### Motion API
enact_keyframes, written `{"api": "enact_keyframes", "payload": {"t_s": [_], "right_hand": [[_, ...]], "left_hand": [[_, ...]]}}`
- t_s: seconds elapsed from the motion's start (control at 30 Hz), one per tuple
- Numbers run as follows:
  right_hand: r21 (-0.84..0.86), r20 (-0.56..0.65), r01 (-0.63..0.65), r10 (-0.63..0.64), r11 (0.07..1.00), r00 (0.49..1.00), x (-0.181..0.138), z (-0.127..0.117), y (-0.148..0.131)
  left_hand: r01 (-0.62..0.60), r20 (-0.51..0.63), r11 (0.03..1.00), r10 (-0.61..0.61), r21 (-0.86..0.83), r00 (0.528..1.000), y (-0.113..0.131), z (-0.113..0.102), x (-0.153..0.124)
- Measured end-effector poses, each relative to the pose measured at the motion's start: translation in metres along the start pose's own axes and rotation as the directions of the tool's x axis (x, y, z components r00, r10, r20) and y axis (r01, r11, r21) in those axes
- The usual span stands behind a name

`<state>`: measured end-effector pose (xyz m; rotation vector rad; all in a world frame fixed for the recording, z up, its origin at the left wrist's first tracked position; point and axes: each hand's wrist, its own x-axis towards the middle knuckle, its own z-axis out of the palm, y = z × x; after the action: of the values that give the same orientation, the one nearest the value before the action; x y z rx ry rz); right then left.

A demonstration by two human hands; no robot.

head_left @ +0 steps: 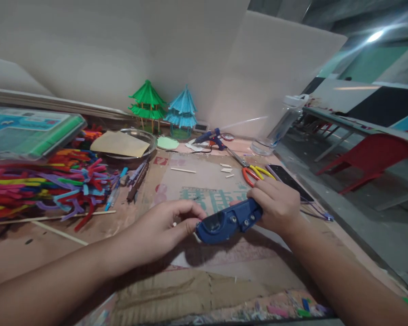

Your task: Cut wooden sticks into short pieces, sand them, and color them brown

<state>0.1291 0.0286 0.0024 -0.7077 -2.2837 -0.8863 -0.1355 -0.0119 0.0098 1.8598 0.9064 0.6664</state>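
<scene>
Holding a blue tool (229,220) just over the desk (10,260) right now: the right hand (275,201) has its grip wrapped snugly round one end. The left hand (166,226) is at the tool's other end, grip drawn almost together, thumb and finger right by the tip. Some small white tip (174,224) shows in that gap, but honestly can't tell if it's being pinched. Beyond the tool lie a few short sticks (226,170) plus a longer stick (183,170). Further past it there's a glue gun (207,139), with a green hut (147,106) and a blue hut (182,108) behind. Phone's (289,181) off to the tool's right, pipe cleaners (71,181) heaped well to its left.
</scene>
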Motion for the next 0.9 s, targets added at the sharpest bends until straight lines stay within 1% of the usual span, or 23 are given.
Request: {"api": "enact_keyframes", "payload": {"t_s": [0.07,0.2,0.3,0.37,0.43,0.53,0.63,0.73,0.8,0.83,0.9], "right_hand": [[-0.021,0.002,-0.026,0.026,0.999,1.000,-0.002,0.002,0.005],[-0.028,-0.020,-0.115,0.115,0.993,0.993,-0.007,0.007,0.017],[-0.058,-0.009,-0.232,0.232,0.971,0.973,-0.011,0.010,0.024],[-0.082,0.002,-0.313,0.314,0.946,0.949,-0.013,0.011,0.030],[-0.080,-0.006,-0.389,0.390,0.918,0.921,-0.015,0.010,0.035],[-0.069,-0.017,-0.464,0.464,0.883,0.886,-0.016,0.007,0.043],[-0.071,-0.023,-0.459,0.458,0.886,0.888,-0.015,0.002,0.049],[-0.064,-0.030,-0.457,0.456,0.887,0.890,-0.014,-0.001,0.052],[-0.054,-0.025,-0.474,0.474,0.879,0.880,-0.015,-0.002,0.054],[-0.049,-0.020,-0.487,0.486,0.872,0.873,-0.016,-0.002,0.055],[-0.043,-0.019,-0.515,0.515,0.856,0.857,-0.018,-0.002,0.056]], "left_hand": [[0.034,-0.053,0.997,-0.031,0.062,0.998,-0.007,-0.004,0.004],[0.114,-0.168,0.957,-0.070,0.267,0.983,-0.022,-0.016,0.008],[0.163,-0.191,0.919,-0.098,0.360,0.977,-0.026,-0.023,0.013],[0.172,-0.197,0.893,-0.096,0.415,0.976,-0.024,-0.025,0.022],[0.154,-0.189,0.860,-0.068,0.487,0.980,-0.019,-0.026,0.040],[0.091,-0.172,0.798,0.017,0.595,0.985,-0.009,-0.022,0.080],[0.049,-0.165,0.741,0.085,0.670,0.983,-0.003,-0.011,0.124],[0.011,-0.143,0.701,0.131,0.713,0.981,-0.003,0.001,0.156],[0.002,-0.130,0.681,0.136,0.733,0.982,-0.003,0.001,0.165],[0.001,-0.121,0.671,0.132,0.741,0.984,-0.002,-0.002,0.165],[0.007,-0.101,0.651,0.107,0.759,0.989,-0.001,-0.016,0.158]]}}
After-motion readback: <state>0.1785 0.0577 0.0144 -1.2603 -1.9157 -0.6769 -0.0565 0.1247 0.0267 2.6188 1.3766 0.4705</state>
